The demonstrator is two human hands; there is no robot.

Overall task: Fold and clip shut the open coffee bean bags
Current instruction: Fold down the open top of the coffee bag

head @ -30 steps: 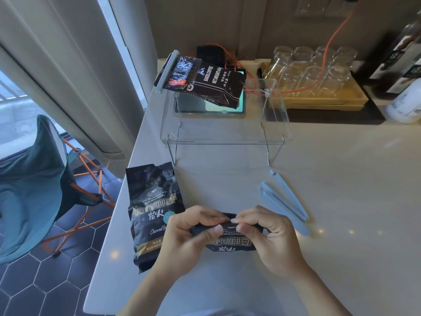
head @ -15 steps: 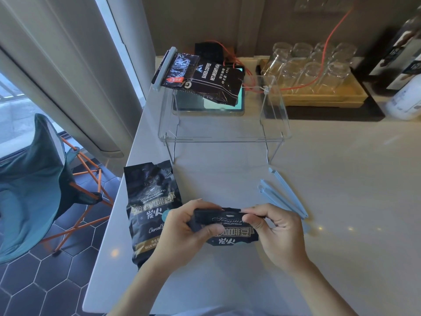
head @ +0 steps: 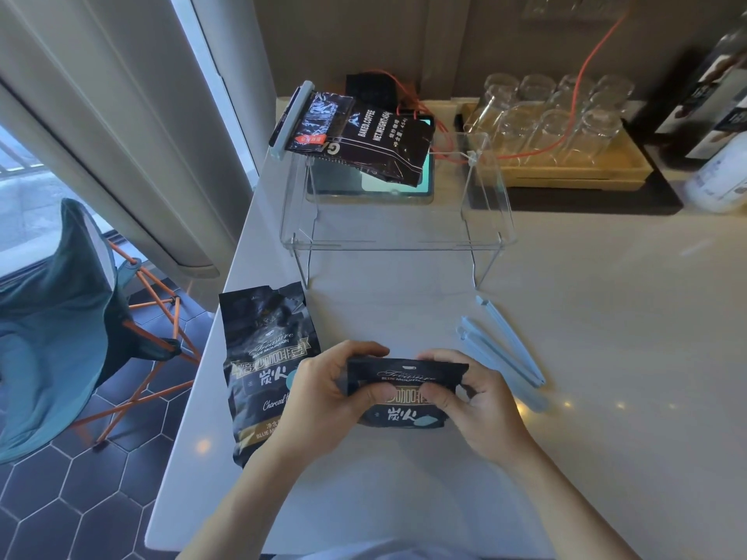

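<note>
Low in the frame's centre, the left hand (head: 323, 392) and right hand (head: 481, 402) grip a folded coffee bean bag (head: 406, 392) — fingers curled shut over its folded top edge, above the white table (head: 606, 317). Just left lies an open bag (head: 262, 369); right, pale blue clips (head: 501, 349). Farther up, a clipped bag (head: 359, 139) rests on a clear acrylic stand (head: 398, 220).

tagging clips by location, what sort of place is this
Probably a home or hotel drinks counter by a window: upturned glasses in a wooden tray, coffee bags on a pale countertop, a folding chair below.
</note>
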